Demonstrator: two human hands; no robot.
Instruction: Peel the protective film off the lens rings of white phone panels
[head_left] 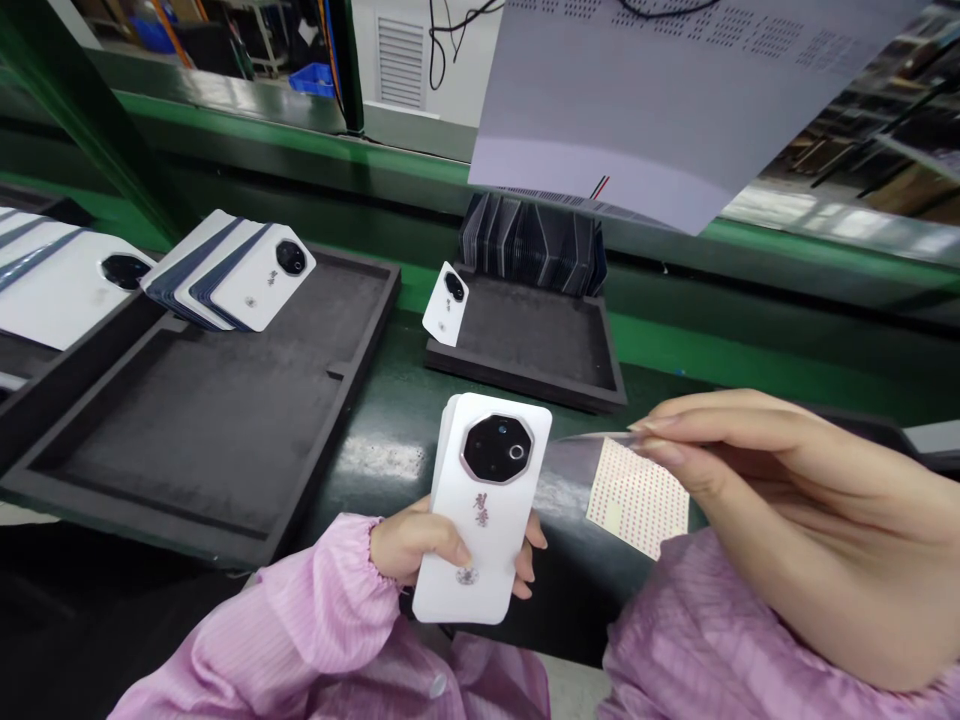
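My left hand (pixel 420 545) is closed around a small stack of white phone-shaped panels, thumb on the front and fingertips showing at the right edge. The top white phone panel (pixel 491 545) has a black octagonal camera area, dark lettering and a round mark near the thumb. Thumb and fingers of my right hand (pixel 795 500) pinch a thin clear film (pixel 574 458), which stretches left toward the panel's edge. Whether the film touches the panel I cannot tell. Below the right fingertips, a pale sheet with rows of small red dots (pixel 641 500) lies on the dark green bench.
A large black foam tray (pixel 202 420) is at left, with stacked white phone panels (pixel 255 285) on its back edge. Behind the left hand, a smaller black tray (pixel 540 325) holds a row of dark panels (pixel 525 240) and one white panel (pixel 444 310). A printed sheet (pixel 615 110) hangs above.
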